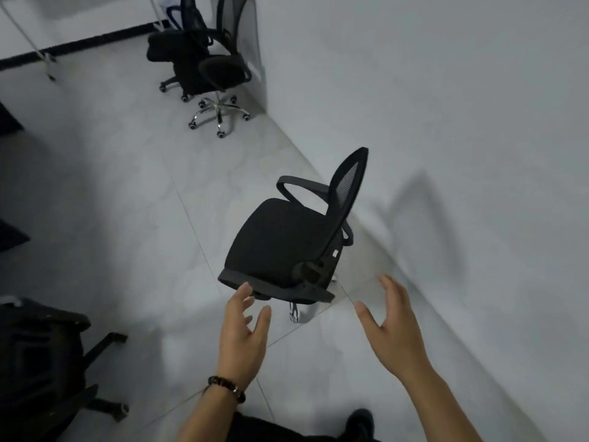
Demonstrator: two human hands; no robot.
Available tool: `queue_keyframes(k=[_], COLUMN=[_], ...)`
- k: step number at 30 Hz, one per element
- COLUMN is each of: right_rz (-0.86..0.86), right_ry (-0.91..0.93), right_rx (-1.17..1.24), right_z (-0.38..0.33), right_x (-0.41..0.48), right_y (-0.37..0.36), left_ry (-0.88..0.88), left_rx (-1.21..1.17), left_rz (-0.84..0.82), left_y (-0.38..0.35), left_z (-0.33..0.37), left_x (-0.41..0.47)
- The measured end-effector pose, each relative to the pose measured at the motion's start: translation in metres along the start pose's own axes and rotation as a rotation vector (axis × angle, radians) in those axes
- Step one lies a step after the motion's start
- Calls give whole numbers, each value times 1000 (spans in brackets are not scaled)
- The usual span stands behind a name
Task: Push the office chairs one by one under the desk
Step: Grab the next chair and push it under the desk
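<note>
A black office chair (280,244) with a mesh back and curved armrests stands on the pale tiled floor close to a white wall. My left hand (243,333) reaches toward its near armrest with fingers spread, the fingertips almost touching it. My right hand (393,327) hovers open to the right of the chair, apart from it. Neither hand holds anything. Two more black chairs (204,65) stand together at the far end of the room. No desk is clearly in view.
Another dark chair (41,355) with a black wheeled base sits at the lower left. The white wall (446,122) runs along the right side. A dark skirting line (79,43) marks the far wall. Open floor (111,202) lies to the left.
</note>
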State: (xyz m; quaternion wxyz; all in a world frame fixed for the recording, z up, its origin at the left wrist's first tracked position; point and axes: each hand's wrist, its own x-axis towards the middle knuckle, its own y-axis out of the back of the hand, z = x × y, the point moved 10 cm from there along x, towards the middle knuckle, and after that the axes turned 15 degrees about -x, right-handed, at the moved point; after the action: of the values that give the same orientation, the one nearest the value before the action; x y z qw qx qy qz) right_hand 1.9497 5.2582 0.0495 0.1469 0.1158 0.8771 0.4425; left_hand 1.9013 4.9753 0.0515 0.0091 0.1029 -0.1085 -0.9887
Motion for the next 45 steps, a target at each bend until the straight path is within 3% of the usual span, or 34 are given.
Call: queue_keyframes(k=[4,10,17,23,29,33,36,40,45], right_rz=[34,65,-65,-199,-328,-525,-578,-609,-635], right_ry=[-34,-3,100,296,537,771,854,945,1089], right_rx=[44,144,20,-175,-284,-682,-799,-864,-899], right_z=[71,108,114,64,1,-12,-16,-35,-93], right_x=[16,79,208,315,395,427,443,480,526], right_y=[69,130,119,116,62,-21,-47,-55,-81], left_ry=[3,-43,36,44,154,462,677,727,730], left_rx=[3,-12,19,141,257,503,652,628,530], left_rz=[-63,-17,94,172,273,306,380,414,580], left_y=[-94,-155,-197,-216,-215,-217,-218,-234,-216], left_z=[28,62,37,64,41,-6,-20,-7,5], left_x=[-9,26,113,184,213,205,190,217,265])
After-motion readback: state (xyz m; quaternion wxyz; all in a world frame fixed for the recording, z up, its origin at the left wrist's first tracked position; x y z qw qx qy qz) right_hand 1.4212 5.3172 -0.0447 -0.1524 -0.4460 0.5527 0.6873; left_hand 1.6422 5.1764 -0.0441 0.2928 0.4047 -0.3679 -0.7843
